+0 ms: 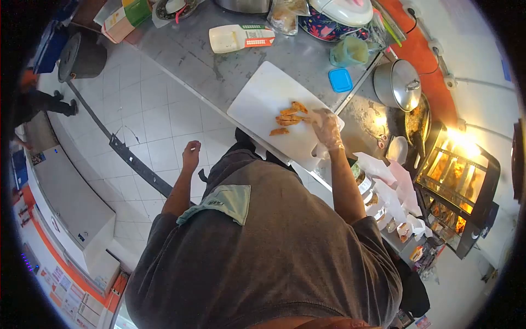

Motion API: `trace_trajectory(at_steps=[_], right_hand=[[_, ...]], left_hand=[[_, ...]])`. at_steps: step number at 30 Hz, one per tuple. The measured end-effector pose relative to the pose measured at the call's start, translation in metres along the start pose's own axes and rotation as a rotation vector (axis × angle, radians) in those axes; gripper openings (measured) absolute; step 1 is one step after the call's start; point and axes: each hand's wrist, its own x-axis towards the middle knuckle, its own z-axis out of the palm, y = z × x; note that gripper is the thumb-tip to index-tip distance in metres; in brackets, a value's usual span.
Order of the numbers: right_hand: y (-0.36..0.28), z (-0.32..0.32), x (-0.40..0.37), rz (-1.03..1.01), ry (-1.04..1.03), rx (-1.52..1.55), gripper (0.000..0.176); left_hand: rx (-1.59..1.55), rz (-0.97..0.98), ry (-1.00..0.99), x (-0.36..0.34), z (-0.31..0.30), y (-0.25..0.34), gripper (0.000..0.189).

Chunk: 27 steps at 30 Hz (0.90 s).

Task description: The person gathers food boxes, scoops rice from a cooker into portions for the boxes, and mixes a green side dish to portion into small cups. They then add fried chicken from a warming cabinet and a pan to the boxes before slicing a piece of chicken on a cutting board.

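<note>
A white cutting board (263, 90) lies at the counter's edge in front of me. Several orange-brown strips of cooked meat, possibly chicken (291, 116), are grouped on its right half. Over the board's right side is my right hand (327, 129), in a clear plastic glove. Its fingers are drawn together at the end of the strips, and what they hold is hidden. My left hand (190, 155) hangs low beside my body, away from the counter, its fingers curled with nothing visible in them. A pale green cloth (219, 204) lies against my shirt.
On the steel counter are a cut-open carton (241, 38), a blue lid (340, 80), a greenish plastic container (350, 52) and a floral pot (329, 24). To the right stand a lidded pot (397, 85), scissors (382, 141) and a glowing grill (457, 183). Another person (41, 104) is far left.
</note>
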Motion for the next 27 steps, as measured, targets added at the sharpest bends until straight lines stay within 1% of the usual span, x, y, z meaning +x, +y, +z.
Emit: trace_trajectory(at_steps=[1, 2, 4, 5, 7, 8, 9, 10, 11, 12, 14, 15, 17, 18, 20, 21, 23, 24, 26, 27], right_hand=[[-0.021, -0.011, 0.018, 0.055, -0.055, 0.066, 0.025], [-0.022, 0.001, 0.029, 0.058, -0.051, 0.067, 0.025], [-0.015, 0.023, 0.051, -0.003, -0.320, 0.188, 0.026], [-0.016, 0.022, 0.057, -0.002, -0.318, 0.189, 0.026], [-0.017, 0.016, 0.072, 0.317, -0.550, 0.240, 0.027], [-0.006, 0.015, 0.075, 0.309, -0.549, 0.241, 0.027], [0.009, 0.012, 0.076, 0.176, -0.622, 0.139, 0.032], [0.019, 0.010, 0.077, 0.043, -0.691, 0.034, 0.038], [0.019, 0.006, 0.082, 0.153, -0.866, 0.047, 0.041], [0.019, 0.005, 0.080, 0.153, -0.864, 0.045, 0.041], [0.018, 0.003, 0.077, 0.037, -0.969, -0.156, 0.047], [0.016, 0.001, 0.072, 0.036, -0.967, -0.156, 0.047], [-0.001, -0.007, 0.056, 0.037, -0.604, -0.177, 0.056], [-0.013, -0.007, 0.052, 0.036, -0.602, -0.175, 0.056], [-0.044, -0.001, 0.044, -0.245, -0.551, -0.298, 0.066], [-0.055, 0.006, 0.038, -0.242, -0.549, -0.298, 0.066], [-0.072, 0.016, 0.033, -0.324, -0.473, -0.433, 0.066], [-0.080, 0.019, 0.035, -0.350, -0.445, -0.479, 0.067], [-0.094, 0.009, 0.054, -0.067, -0.875, -0.327, 0.058], [-0.090, 0.012, 0.058, -0.056, -0.870, -0.324, 0.058]], left_hand=[[-0.008, 0.008, -0.009, -0.002, 0.003, 0.008, 0.028], [-0.016, 0.016, -0.020, -0.004, 0.006, 0.012, 0.028], [0.019, 0.054, -0.045, 0.002, 0.016, 0.004, 0.028], [0.049, 0.090, -0.064, 0.002, 0.021, 0.000, 0.028], [0.027, 0.121, -0.067, 0.000, 0.028, -0.005, 0.029], [0.003, 0.151, -0.072, -0.003, 0.030, 0.001, 0.031], [0.002, 0.152, -0.066, -0.008, 0.032, 0.005, 0.031], [-0.022, 0.103, -0.049, -0.019, 0.033, 0.019, 0.029], [-0.047, 0.053, -0.035, -0.027, 0.034, 0.025, 0.026], [-0.049, 0.055, -0.035, -0.032, 0.035, 0.025, 0.026], [-0.040, 0.021, -0.011, -0.040, 0.037, 0.018, 0.026], [-0.040, 0.022, -0.010, -0.041, 0.038, 0.009, 0.026], [-0.098, 0.043, -0.042, -0.040, 0.038, -0.014, 0.032], [-0.096, 0.044, -0.040, -0.041, 0.038, -0.021, 0.032], [-0.103, 0.009, -0.043, -0.043, 0.037, -0.028, 0.031], [-0.101, 0.012, -0.045, -0.041, 0.037, -0.030, 0.031], [-0.050, -0.055, -0.059, -0.034, 0.036, -0.035, 0.031], [-0.048, -0.050, -0.061, -0.030, 0.036, -0.037, 0.031], [-0.034, -0.015, -0.060, -0.021, 0.032, -0.034, 0.031], [-0.028, -0.007, -0.068, -0.017, 0.030, -0.032, 0.031]])
